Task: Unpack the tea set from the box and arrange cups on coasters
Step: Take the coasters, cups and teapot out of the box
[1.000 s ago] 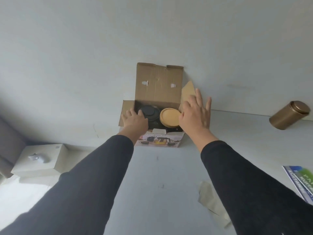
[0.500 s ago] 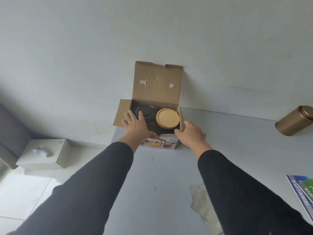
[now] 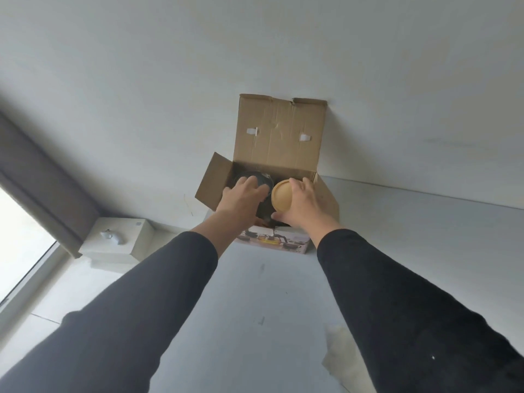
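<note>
Now both hands are inside the open cardboard box (image 3: 279,137), whereas half a second ago they rested at its near rim. I record the left hand (image 3: 241,198) reaching over the dark round lid (image 3: 262,180) at the box's left side, fingers extended onto it; whether they grip it I cannot tell. The right hand (image 3: 303,207) curls around the tan round lid (image 3: 280,195), thumb at its near edge and fingers over its far edge. Both discs lie face up, side by side, so their row runs left to right across the box. The box stands on the white table (image 3: 283,293) against the wall, its tall rear flap upright, its left flap splayed outward, its printed front panel (image 3: 273,241) facing me.
</note>
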